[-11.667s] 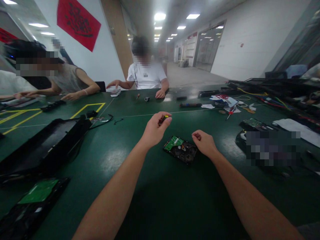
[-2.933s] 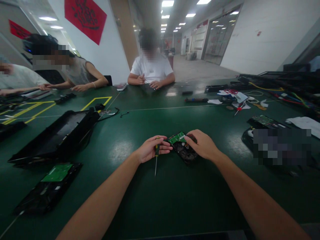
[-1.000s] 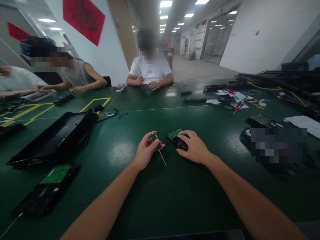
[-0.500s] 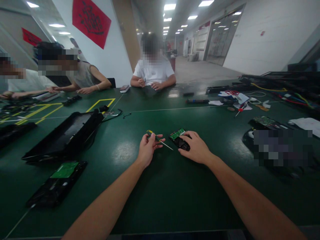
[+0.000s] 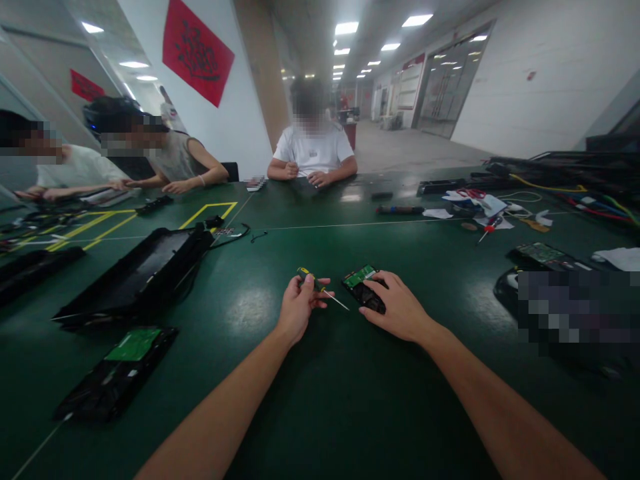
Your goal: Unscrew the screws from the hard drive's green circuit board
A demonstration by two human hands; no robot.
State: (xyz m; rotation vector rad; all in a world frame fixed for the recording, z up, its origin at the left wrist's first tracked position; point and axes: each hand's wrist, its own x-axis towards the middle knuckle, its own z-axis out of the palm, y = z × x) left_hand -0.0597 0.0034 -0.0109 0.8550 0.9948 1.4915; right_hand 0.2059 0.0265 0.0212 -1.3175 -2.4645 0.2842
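Note:
My left hand (image 5: 297, 308) is closed around the yellow-and-black handle of a screwdriver (image 5: 310, 279). Its thin metal shaft points right and toward me, the tip just short of a black hard drive (image 5: 361, 277) with a green circuit board on its upper face. Over the right side of this drive lies my right hand (image 5: 397, 305), gripping it with the thumb at the near edge and the fingers across the top. Part of the drive is hidden under those fingers. It rests on the green table (image 5: 320, 393).
Another hard drive (image 5: 117, 373) lies at the left, near a black open casing (image 5: 135, 273). To the right are a red-handled screwdriver (image 5: 489, 229), papers, cables and a circuit board (image 5: 543, 253). A person (image 5: 313, 157) sits across the table; two more people are at the left.
The view has shifted slightly, so everything appears a little lower and farther right. Both hands keep their hold on the screwdriver and the hard drive.

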